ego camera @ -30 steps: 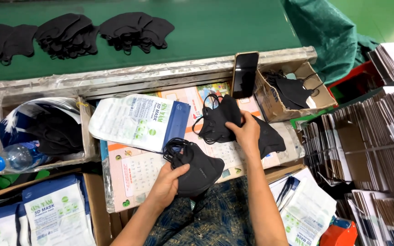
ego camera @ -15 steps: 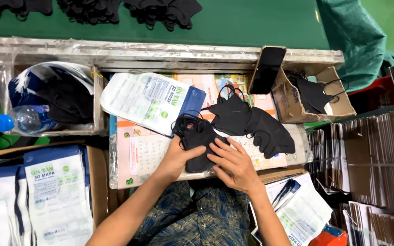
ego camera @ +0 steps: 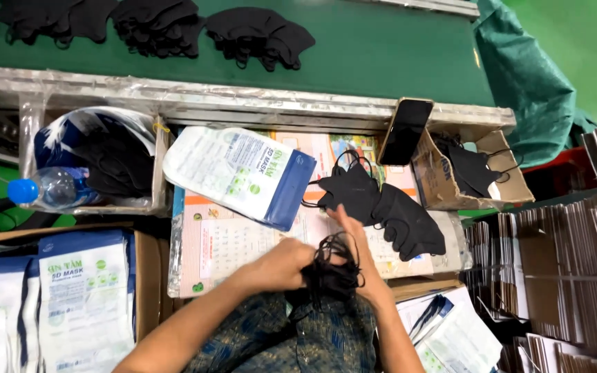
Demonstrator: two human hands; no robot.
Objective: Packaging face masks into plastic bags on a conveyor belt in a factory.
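Black masks point(ego camera: 329, 273) sit bunched between your left hand point(ego camera: 281, 262) and right hand point(ego camera: 354, 252), low centre over your lap, both grips closed around the stack. Ear loops stick up loose at 12 o'clock; they'll likely snag on fingers or tangle. Open pouch point(ego camera: 243, 173) lies at 10 o'clock on the counter point(ego camera: 243, 235), spare masks point(ego camera: 388, 207) at 2. Uneven stack could jam at the pouch mouth.

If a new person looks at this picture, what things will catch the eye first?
First, the left hand and right hand pressing a black mask stack together at bottom centre. Next, the white and blue pouch lying just above them, and the black mask piles on the green belt at the top.
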